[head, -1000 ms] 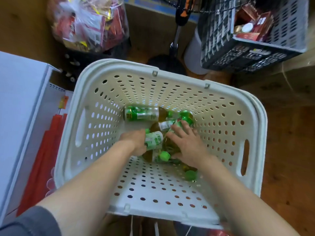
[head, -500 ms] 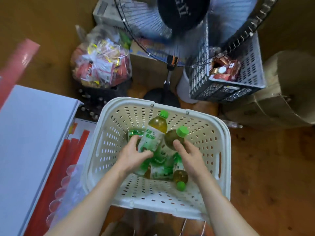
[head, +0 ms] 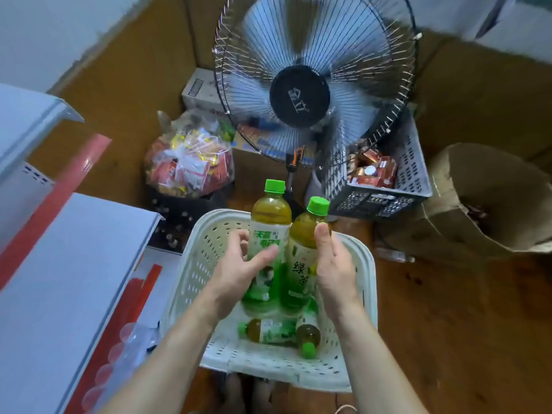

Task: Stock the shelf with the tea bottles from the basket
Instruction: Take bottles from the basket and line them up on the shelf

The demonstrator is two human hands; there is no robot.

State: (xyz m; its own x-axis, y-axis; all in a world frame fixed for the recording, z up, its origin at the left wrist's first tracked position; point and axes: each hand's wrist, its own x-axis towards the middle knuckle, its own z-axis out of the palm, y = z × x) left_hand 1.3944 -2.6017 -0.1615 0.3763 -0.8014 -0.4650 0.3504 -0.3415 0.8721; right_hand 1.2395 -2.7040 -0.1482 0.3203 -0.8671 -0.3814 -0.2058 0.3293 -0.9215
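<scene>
Now the left hand [head: 239, 274] and right hand [head: 334, 270] are each gripping an upright green-capped bottle, the left bottle [head: 268, 231] and the right bottle [head: 301, 261], labelled 绿茶, above the basket [head: 194, 273].

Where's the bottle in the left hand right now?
In the head view it is centre frame: the left-hand bottle is held upright above the white basket, touching the right-hand bottle, in front of the standing fan.

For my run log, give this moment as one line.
left hand: holds tea bottle | right hand: holds second bottle | basket: bottles left
</scene>
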